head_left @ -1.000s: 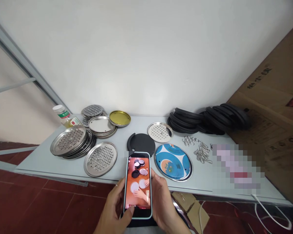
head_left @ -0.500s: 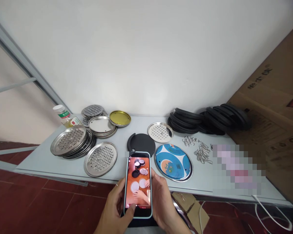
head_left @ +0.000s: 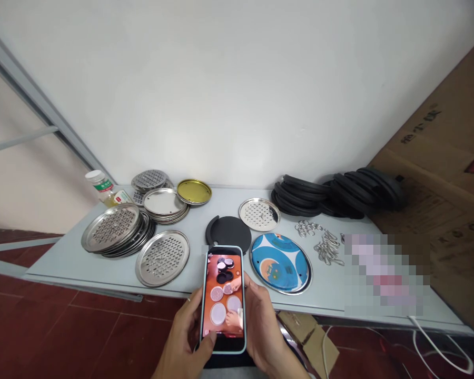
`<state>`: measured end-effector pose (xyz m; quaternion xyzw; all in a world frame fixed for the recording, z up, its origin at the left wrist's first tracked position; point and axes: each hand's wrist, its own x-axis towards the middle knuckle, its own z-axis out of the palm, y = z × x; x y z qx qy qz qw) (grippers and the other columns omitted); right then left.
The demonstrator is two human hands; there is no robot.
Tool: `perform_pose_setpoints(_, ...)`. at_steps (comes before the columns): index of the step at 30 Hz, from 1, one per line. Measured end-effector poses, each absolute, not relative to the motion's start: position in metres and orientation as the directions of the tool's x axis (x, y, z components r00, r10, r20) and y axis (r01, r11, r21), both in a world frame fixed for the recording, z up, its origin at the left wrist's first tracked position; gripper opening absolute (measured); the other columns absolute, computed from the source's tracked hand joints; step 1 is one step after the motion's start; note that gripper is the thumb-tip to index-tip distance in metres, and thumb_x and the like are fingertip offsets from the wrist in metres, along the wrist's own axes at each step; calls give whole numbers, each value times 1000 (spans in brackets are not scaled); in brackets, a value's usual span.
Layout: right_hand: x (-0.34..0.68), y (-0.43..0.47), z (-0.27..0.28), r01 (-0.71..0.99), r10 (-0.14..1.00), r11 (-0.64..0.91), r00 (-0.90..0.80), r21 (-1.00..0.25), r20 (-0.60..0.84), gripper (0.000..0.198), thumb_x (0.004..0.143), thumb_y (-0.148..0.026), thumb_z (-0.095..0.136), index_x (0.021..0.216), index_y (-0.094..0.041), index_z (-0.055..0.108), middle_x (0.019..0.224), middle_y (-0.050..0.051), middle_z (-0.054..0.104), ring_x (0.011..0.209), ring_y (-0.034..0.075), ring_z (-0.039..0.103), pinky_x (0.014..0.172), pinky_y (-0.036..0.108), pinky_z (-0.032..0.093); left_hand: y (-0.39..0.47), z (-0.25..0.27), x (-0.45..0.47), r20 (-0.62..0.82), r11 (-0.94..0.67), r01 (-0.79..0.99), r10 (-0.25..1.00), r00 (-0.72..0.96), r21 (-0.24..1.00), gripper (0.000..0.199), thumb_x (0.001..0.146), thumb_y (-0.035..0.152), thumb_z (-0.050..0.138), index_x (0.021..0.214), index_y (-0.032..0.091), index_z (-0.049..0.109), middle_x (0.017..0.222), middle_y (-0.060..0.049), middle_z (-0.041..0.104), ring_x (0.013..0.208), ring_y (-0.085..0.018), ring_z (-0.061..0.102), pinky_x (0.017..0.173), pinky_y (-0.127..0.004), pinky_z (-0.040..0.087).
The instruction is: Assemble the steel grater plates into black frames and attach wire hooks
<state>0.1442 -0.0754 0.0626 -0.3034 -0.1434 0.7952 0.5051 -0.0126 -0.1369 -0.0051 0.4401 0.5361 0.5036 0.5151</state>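
Cannot discern pixelated patch (head_left: 385, 276) right of right hand (head_left: 264, 321) nor, beyond both, near edge of black disc (head_left: 231, 231) behind phone (head_left: 224, 300).

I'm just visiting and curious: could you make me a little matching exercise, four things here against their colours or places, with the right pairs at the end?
1. phone
2. jar
3. cardboard box
4. patterned disc

A. brown, at the far right
B. held between the left hand and right hand
C. blue and white, with some orange
D. topped with a white lid

Pairs: 1-B, 2-D, 3-A, 4-C
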Motion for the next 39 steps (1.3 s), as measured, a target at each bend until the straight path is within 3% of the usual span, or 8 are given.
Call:
perform_pose_setpoints(12, 145, -75, 57, -762, 883, -463, -349, -454, -314, 47, 81, -51, 69, 117, -20, 66, 98, 8, 75, 89, 27, 69, 81, 40, 56, -137, -11, -15, -120, 118, -30, 986, -115, 993, 74, 77, 42, 77, 143, 21, 50, 149, -13, 50, 131, -36, 52, 102, -37, 51)
perform_pose_setpoints(19, 145, -76, 58, -776, 891, -445, -331, -448, -311, 39, 81, -47, 69, 111, -22, 68, 99, 7, 75, 87, 26, 70, 84, 40, 54, -136, -10, -18, -119, 119, 7, 993, -13, 993, 73, 82, 39, 73, 147, 22, 44, 152, -13, 45, 133, -36, 50, 105, -40, 49)
perform_pose_setpoints(25, 144, -77, 56, -783, 895, -434, -319, -446, -312, 41, 83, -46, 66, 116, -23, 66, 100, 6, 74, 88, 26, 70, 85, 40, 53, -138, -8, -8, -102, 101, -18, 982, -156, 995, 75, 78, 47, 75, 143, 20, 51, 146, -13, 53, 128, -36, 55, 100, -37, 52)
perform_pose_setpoints(39, 144, -77, 57, -778, 897, -428, -306, -460, -318, 41, 82, -47, 66, 114, -22, 68, 101, 6, 75, 95, 28, 68, 89, 42, 52, -140, -15, -12, -99, 97, -24, 990, -96, 995, 72, 81, 40, 73, 146, 22, 44, 150, -13, 48, 133, -34, 52, 105, -38, 49)
